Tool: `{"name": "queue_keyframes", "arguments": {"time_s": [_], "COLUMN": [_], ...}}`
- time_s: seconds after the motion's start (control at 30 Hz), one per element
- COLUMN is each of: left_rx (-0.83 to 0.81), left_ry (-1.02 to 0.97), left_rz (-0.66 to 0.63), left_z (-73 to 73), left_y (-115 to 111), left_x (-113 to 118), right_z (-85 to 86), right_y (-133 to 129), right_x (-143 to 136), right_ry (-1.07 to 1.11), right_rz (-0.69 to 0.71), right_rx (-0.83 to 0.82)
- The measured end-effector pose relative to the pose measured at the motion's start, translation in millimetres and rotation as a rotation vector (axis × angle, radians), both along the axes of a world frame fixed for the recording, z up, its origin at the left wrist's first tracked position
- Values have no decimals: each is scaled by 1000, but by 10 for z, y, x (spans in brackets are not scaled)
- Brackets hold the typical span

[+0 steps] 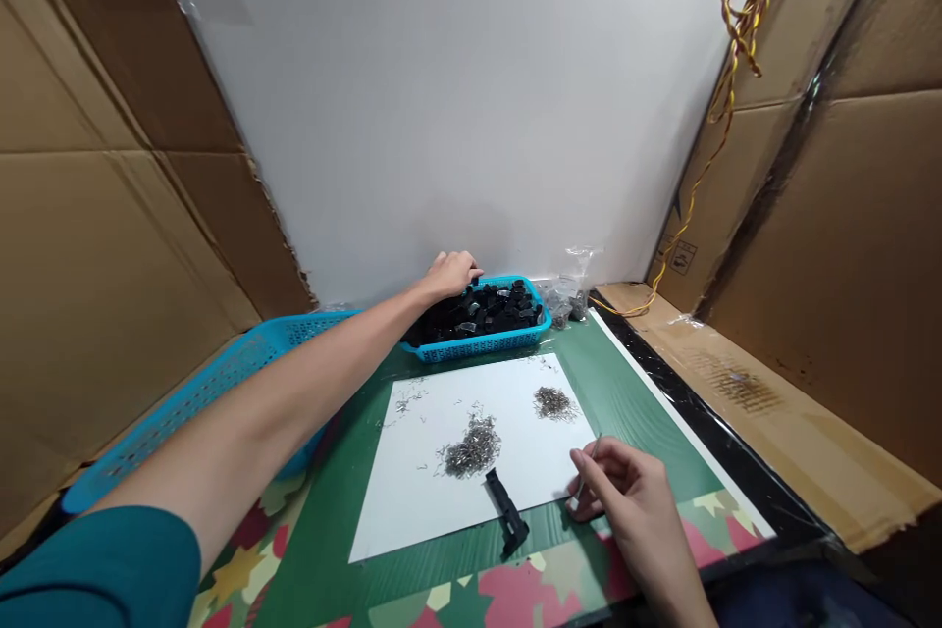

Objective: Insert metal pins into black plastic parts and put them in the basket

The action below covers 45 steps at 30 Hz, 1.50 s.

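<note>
My left hand [453, 273] reaches over the far left part of a blue basket [482, 345] full of black plastic parts [507, 307]; its fingers are bent round a small black part at the basket's rim. My right hand [622, 489] is at the near right corner of a white sheet [419, 510], its fingers pinching a thin metal tool [581, 489]. Left of that hand, a long black plastic piece [506, 512] lies across the sheet's near edge. Small metal pieces form a larger pile [473, 448] mid-sheet and a smaller pile [553, 402] at the right.
A larger blue basket [242, 363] stands at the left, partly behind my left arm. Clear plastic bags [566, 299] lie beside the far basket. Cardboard walls [831, 196] flank the green table [625, 373], and a yellow twisted cord [692, 201] hangs at the right.
</note>
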State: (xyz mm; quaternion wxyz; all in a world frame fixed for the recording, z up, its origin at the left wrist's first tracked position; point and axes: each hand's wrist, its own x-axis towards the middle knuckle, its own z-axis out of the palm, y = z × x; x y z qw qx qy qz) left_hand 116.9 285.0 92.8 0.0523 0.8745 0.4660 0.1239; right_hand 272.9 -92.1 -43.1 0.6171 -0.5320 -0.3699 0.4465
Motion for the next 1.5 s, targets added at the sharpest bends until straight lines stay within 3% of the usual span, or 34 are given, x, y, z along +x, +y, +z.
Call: {"name": "queue_keyframes", "arguments": {"time_s": [0.27,0.5,0.7,0.8,0.93,1.1,1.2,1.33,1.5], "left_rx": [-34,-30,-89,-96,-152,-356,-497,-552,-474], "left_ry": [63,88,48,-17,-11,196,339,419,399], "left_rz": [-20,-25,-45,-34,9,104,139,130,94], "left_z": [-94,60,153,206,293,332,301,171,-89], "left_y": [77,-66,-103,-114,-234,-618,-875,-1142,-1287], "left_x": [33,-58,-270,-507,-1066,-1844,-2162,-2355,-2374], "right_z": [-19,-28,-6,2,-53,-39,51,120,38], "right_y": [33,109,77,11,-128,-285,-299,-281,-271], "right_x": [-26,-89,-63,-8,60,130,154,154,131], "right_ry": [-14,-35,-14,23,47,34,45,47,6], "right_rz": [-13,-11,-2,11,-44,-139,-151,-174,-205], "right_rx": [13,39,19,-6,-107,-122,-106,-101,-70]}}
